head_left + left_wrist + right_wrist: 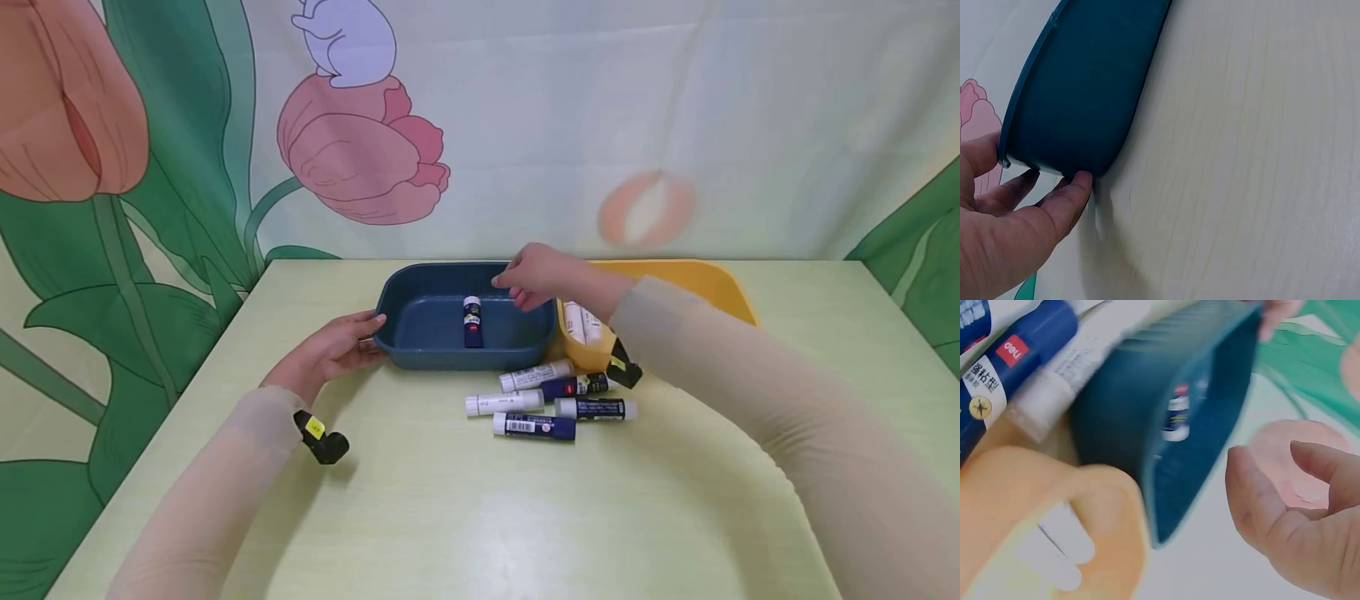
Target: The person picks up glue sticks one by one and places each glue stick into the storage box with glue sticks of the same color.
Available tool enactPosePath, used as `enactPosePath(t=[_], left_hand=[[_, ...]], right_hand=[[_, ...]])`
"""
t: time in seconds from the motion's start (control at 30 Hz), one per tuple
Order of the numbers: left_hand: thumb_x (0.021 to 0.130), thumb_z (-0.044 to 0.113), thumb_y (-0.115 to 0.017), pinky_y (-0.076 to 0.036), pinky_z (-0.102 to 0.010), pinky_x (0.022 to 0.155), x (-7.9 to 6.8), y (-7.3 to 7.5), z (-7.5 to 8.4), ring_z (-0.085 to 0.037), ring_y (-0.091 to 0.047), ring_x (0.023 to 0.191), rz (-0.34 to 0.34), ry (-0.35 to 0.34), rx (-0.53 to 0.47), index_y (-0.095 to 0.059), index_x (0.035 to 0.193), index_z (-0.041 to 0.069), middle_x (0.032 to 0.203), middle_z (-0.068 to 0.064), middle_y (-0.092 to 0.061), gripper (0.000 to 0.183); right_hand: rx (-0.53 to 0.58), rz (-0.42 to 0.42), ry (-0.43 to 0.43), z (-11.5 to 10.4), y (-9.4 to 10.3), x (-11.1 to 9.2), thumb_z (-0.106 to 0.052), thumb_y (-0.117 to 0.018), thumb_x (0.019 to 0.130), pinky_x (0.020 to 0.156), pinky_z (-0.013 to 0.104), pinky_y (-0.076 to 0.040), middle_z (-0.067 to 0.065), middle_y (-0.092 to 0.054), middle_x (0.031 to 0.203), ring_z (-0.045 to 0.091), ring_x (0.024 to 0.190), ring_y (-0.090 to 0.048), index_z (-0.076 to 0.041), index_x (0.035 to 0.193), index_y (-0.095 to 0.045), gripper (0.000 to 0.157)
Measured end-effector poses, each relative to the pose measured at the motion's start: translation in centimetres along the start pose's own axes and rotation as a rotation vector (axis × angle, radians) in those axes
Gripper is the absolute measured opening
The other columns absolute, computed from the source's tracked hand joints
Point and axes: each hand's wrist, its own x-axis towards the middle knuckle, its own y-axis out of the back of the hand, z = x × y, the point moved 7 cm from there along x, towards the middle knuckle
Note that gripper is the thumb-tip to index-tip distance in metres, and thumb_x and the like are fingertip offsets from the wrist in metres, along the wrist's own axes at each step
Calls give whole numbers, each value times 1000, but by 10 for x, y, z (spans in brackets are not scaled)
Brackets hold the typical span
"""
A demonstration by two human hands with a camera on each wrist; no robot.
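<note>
With its thumb over the rim and fingers against the outer wall, my left hand (341,343) grips the left end of a blue plastic bin (465,360); the left wrist view shows this hold up close. One navy glue stick (472,323) with a white end lies inside that bin. Above the bin's right side hovers my right hand (536,279), its fingers loosely bent, holding nothing. In the right wrist view a gap shows between thumb and fingers. To the right, a yellow bin (720,292) contains white glue sticks (583,323), partly hidden behind my right arm.
Several loose glue sticks, among them a navy one (534,427) and a white one (504,403), lie on the pale table (450,517) before the bins. Behind the table hangs a flower-print cloth (525,125).
</note>
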Motion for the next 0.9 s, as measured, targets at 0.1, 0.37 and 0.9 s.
enactPosePath(t=[0.1,0.37,0.9], left_hand=[[112,27,-37,-29,-44,127,1,1,-1,-16,-54,118,0,1,-3,-11,166,10,161,-20,-29,62],[112,27,-35,-29,-43,127,3,0,-2,-25,-44,136,4,9,-6,-10,166,12,168,-21,-22,61],[112,27,-36,-30,-42,126,2,0,-1,-16,-53,121,-3,-2,4,-10,166,10,165,-20,-26,62]], right_hand=[[-18,18,75,-4,14,-23,-26,-57,105,104,40,-58,15,-61,119,20,95,-63,1,142,-53,46],[-87,34,219,5,25,-87,-25,-58,105,105,42,-56,17,-62,127,29,113,-62,-3,143,-52,45],[-261,196,420,41,26,-169,-19,-78,92,99,48,-59,14,-69,121,28,113,-65,-3,133,-62,46]])
